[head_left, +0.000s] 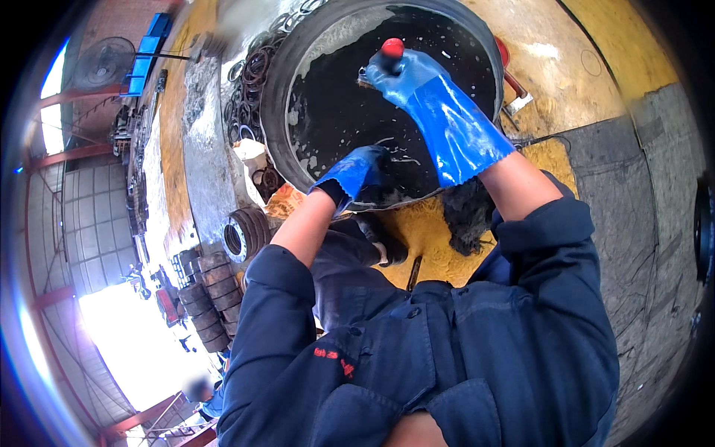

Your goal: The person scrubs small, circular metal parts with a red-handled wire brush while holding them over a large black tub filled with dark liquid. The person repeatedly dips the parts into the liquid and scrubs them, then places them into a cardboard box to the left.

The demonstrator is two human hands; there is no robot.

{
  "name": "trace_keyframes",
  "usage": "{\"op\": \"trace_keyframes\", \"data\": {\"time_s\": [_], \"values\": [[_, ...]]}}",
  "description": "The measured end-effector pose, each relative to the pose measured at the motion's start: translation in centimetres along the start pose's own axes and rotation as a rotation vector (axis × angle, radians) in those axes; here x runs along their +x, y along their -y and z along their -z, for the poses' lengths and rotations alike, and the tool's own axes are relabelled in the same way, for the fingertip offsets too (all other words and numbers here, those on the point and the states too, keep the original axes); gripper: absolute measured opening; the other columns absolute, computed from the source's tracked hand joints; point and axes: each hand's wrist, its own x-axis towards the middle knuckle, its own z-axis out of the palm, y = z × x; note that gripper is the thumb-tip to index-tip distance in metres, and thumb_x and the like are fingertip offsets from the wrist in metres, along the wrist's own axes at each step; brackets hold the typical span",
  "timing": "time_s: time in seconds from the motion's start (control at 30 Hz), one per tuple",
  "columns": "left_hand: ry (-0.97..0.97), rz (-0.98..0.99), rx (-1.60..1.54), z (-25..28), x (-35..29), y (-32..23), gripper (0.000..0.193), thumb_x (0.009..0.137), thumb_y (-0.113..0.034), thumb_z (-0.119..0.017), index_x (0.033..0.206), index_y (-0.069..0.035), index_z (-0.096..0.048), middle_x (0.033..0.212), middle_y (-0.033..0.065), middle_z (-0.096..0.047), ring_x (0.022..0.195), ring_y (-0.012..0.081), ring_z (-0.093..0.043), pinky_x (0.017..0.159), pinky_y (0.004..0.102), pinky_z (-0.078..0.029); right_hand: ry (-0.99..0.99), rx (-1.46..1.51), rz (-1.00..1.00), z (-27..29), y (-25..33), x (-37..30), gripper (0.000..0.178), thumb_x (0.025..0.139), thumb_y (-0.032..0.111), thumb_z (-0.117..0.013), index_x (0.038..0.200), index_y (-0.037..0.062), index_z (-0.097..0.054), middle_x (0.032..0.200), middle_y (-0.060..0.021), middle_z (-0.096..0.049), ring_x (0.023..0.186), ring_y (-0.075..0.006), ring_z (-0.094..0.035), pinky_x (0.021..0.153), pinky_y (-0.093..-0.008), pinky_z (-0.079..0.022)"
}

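Note:
A large round tub [274,112] with a thick dark rim holds black liquid [335,97] with pale foam along its edge. In a long blue rubber glove, my right hand [406,74] is closed round a tool with a red-and-black handle end [392,49], held above the liquid. The tool's working end is mostly hidden by the glove, so its kind is unclear. My left hand [361,165], in a shorter-looking blue glove, reaches down at the near side of the tub. Its fingers are lost in the dark liquid, where pale ripples show beside them.
Many dark rings [257,71] are heaped along the tub's left side. Near them stand a white sack [252,153] and stacked ring parts [249,232]. Black cloth-like material [468,216] lies on the yellow floor. A red-handled tool [514,86] rests right of the tub.

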Motion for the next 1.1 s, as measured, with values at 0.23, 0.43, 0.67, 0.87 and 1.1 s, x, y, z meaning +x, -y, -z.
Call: {"op": "trace_keyframes", "data": {"time_s": [0.23,0.43,0.67,0.87,1.1], "values": [[0.006,0.328,-0.157,1.4,-0.9,-0.6,0.043,0.084,-0.022,-0.08,0.124,-0.008,-0.073,0.116,0.0193,-0.075,0.108,0.037,-0.072,0.093,0.0429,-0.058,0.074,-0.137,-0.111,-0.4,-0.5,-0.1,0.04,0.096,0.05,-0.07,0.112,0.0139,-0.077,0.099,-0.0131,-0.078,0.092,-0.0296,-0.075,0.086,-0.0409,-0.057],[-0.079,0.069,-0.428,-0.7,-0.6,1.0,0.042,0.084,-0.019,-0.078,0.123,-0.006,-0.074,0.116,0.0242,-0.073,0.11,0.0406,-0.07,0.094,0.044,-0.057,0.116,-0.148,-0.1,-0.8,0.6,-0.5,0.043,0.096,0.052,-0.068,0.114,0.0136,-0.076,0.101,-0.0145,-0.078,0.095,-0.0324,-0.074,0.088,-0.0427,-0.057],[-0.009,0.227,-0.192,0.4,-0.7,-0.4,0.054,0.079,-0.014,-0.081,0.131,-0.005,-0.069,0.121,0.0202,-0.074,0.111,0.0352,-0.072,0.096,0.0425,-0.057,0.122,-0.186,-0.139,-1.1,-0.1,-0.1,0.04,0.097,0.051,-0.066,0.115,0.0162,-0.076,0.1,-0.0125,-0.078,0.094,-0.0314,-0.074,0.088,-0.0421,-0.057],[-0.25,0.202,-0.878,0.0,-1.9,-1.1,0.062,0.078,0.003,-0.079,0.138,-0.001,-0.064,0.123,0.0118,-0.074,0.104,0.0246,-0.072,0.091,0.0369,-0.058,0.179,-0.176,-0.198,-0.3,-0.3,-0.1,0.039,0.098,0.049,-0.064,0.116,0.017,-0.076,0.102,-0.0116,-0.078,0.096,-0.0307,-0.075,0.09,-0.0415,-0.057],[-0.082,0.304,-0.88,-1.0,-3.9,0.2,0.052,0.081,-0.001,-0.08,0.132,-0.001,-0.068,0.109,0.0097,-0.075,0.093,0.0184,-0.071,0.076,0.0313,-0.058,0.275,-0.346,-0.289,-0.8,-0.2,-0.5,0.042,0.095,0.05,-0.063,0.116,0.0169,-0.076,0.108,-0.012,-0.078,0.106,-0.0336,-0.074,0.097,-0.0442,-0.056]]}}
